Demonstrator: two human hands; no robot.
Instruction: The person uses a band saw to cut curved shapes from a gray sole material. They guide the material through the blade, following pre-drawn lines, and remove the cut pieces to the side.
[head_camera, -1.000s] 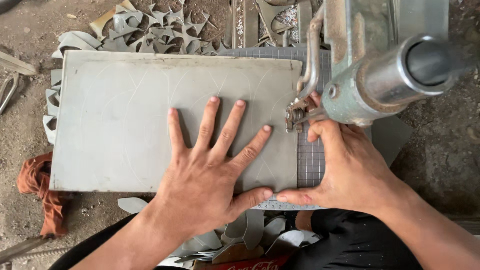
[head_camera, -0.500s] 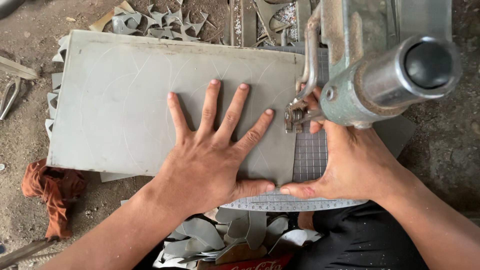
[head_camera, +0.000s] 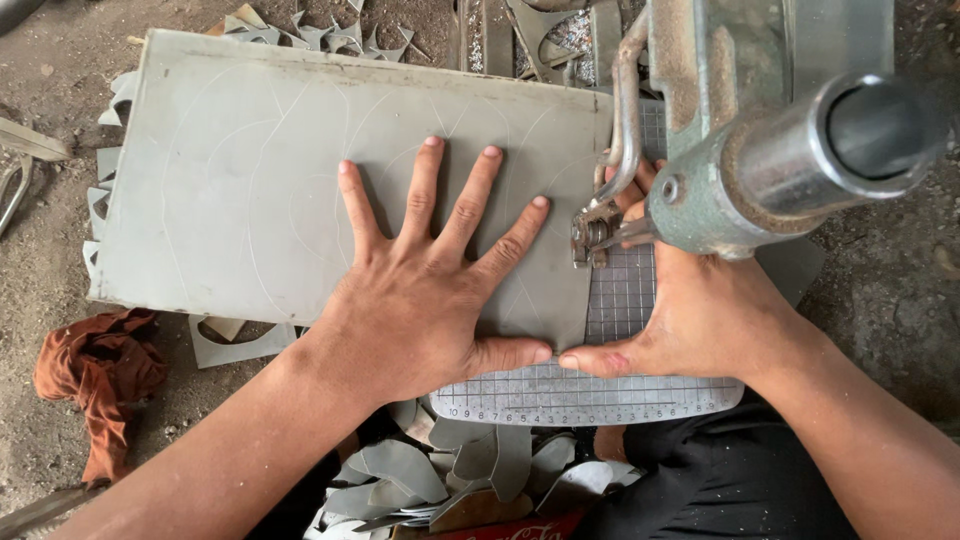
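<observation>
A grey metal sheet (head_camera: 250, 180) with faint scribed curves lies flat on the saw's gridded table (head_camera: 620, 300). My left hand (head_camera: 425, 290) presses down on the sheet with fingers spread wide. My right hand (head_camera: 700, 315) rests at the sheet's right edge, thumb against the near corner, fingers partly hidden behind the machine's grey arm (head_camera: 760, 170). The blade clamp (head_camera: 592, 235) sits just at the sheet's right edge, between my two hands.
Grey offcuts (head_camera: 440, 475) pile up near my lap and more scraps (head_camera: 320, 35) lie beyond the sheet. An orange rag (head_camera: 95, 370) is on the dirt floor at the left. A ruler scale edges the table's near side (head_camera: 590, 405).
The sheet has slid toward the left and nearer to me, with both hands moving along on it. The view has shifted closer to the machine.
</observation>
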